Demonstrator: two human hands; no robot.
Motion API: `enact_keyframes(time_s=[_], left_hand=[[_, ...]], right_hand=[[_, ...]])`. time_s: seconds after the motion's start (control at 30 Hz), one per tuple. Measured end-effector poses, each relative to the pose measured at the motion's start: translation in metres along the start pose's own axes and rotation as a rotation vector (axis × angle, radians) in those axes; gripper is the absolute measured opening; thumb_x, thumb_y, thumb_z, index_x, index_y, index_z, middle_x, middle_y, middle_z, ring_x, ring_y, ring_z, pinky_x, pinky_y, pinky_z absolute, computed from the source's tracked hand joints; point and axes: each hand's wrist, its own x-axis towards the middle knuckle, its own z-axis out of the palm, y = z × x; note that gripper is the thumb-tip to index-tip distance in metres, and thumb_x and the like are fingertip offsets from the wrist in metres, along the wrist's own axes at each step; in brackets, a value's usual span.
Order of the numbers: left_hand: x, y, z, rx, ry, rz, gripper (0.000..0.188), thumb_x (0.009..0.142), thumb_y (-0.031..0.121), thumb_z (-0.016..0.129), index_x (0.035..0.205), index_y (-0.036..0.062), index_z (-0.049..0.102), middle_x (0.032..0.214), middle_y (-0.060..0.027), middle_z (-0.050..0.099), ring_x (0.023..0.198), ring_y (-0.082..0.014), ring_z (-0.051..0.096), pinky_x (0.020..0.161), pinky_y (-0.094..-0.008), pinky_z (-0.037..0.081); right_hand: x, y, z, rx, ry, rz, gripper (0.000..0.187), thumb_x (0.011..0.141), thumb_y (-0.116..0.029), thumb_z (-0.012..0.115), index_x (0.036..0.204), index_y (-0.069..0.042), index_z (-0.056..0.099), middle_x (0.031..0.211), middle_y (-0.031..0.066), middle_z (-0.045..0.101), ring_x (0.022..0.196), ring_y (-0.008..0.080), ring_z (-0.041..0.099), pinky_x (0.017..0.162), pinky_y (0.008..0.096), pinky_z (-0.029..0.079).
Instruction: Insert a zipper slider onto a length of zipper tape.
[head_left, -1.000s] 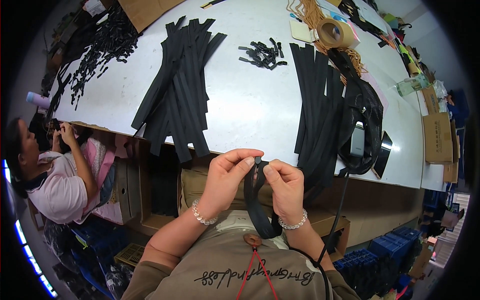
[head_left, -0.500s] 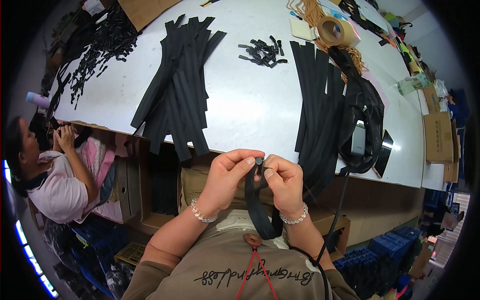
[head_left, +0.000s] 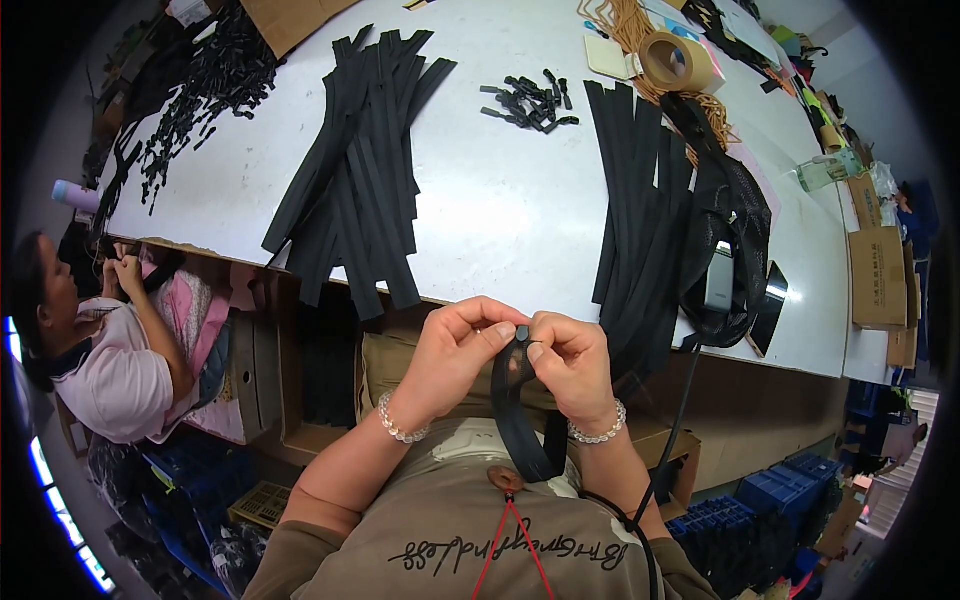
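Note:
A long black zipper [head_left: 517, 432] hangs in a loop between my hands, in front of my chest at the table's near edge. My left hand [head_left: 455, 350] is closed in a pinch at its upper end, thumb against forefinger. Close beside it, my right hand [head_left: 572, 365] pinches the same end with curled fingers. A small dark zipper pull [head_left: 521, 333] shows between the fingertips of both hands; the fingers partly hide how it sits on the tape. Beyond my hands, several small black zipper pulls [head_left: 530, 101] lie in a loose pile.
Black zippers lie stacked on the white table [head_left: 500, 220], one bundle [head_left: 365, 180] left, another bundle [head_left: 635, 200] right. A black mesh bag [head_left: 735, 210], tape roll [head_left: 680, 62] and phone [head_left: 769, 308] are at right. A co-worker [head_left: 125, 350] sits at left. A cable [head_left: 672, 430] hangs by my right arm.
My right hand and wrist have shifted slightly right. The small pull sits a little lower between the fingertips, and the zipper's loop has narrowed at the top. Both hands keep their pinch.

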Motion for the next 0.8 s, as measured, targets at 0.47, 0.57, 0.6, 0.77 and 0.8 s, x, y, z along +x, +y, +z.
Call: enact_keyframes(time_s=[0.47,0.57,0.6,0.77,0.8], left_hand=[[-0.006,0.001,0.000,0.314,0.018,0.120,0.012,0.090,0.000,0.052,0.096,-0.0034,0.061,0.086,-0.0044,0.062,0.075,-0.0066,0.055,0.068,-0.0209,0.046],[-0.007,0.002,0.002,0.371,0.021,0.135,0.012,0.089,0.000,0.052,0.096,-0.0033,0.062,0.087,-0.0047,0.061,0.075,-0.0068,0.055,0.068,-0.0211,0.045],[-0.007,0.003,0.002,0.386,0.027,0.147,0.012,0.089,0.000,0.052,0.095,-0.0033,0.062,0.087,-0.0048,0.061,0.075,-0.0070,0.054,0.068,-0.0212,0.045],[-0.008,0.010,0.004,0.435,0.030,0.156,0.012,0.089,0.000,0.052,0.094,-0.0028,0.063,0.088,-0.0044,0.060,0.077,-0.0067,0.053,0.068,-0.0212,0.043],[-0.009,0.010,0.005,0.441,0.032,0.158,0.012,0.088,0.000,0.052,0.093,-0.0026,0.063,0.088,-0.0043,0.060,0.077,-0.0066,0.052,0.068,-0.0212,0.042]], right_hand=[[0.000,-0.001,-0.003,-0.247,0.008,-0.085,0.016,0.072,0.005,0.056,0.061,-0.001,0.046,0.059,-0.0010,0.043,0.055,0.0058,0.037,0.050,0.0221,0.031],[-0.001,-0.002,-0.002,-0.249,0.014,-0.065,0.016,0.071,0.005,0.056,0.061,-0.001,0.045,0.059,-0.0011,0.043,0.055,0.0060,0.037,0.050,0.0223,0.031],[-0.001,-0.002,-0.002,-0.249,0.014,-0.064,0.016,0.071,0.005,0.056,0.061,-0.001,0.045,0.059,-0.0011,0.043,0.055,0.0060,0.037,0.050,0.0223,0.031],[-0.001,-0.005,-0.001,-0.334,0.018,-0.086,0.015,0.071,0.005,0.056,0.061,-0.001,0.045,0.058,0.0008,0.043,0.054,0.0083,0.038,0.050,0.0236,0.032],[-0.001,-0.005,0.000,-0.334,0.017,-0.085,0.015,0.071,0.005,0.056,0.061,-0.001,0.045,0.058,0.0008,0.043,0.054,0.0083,0.038,0.050,0.0236,0.032]])
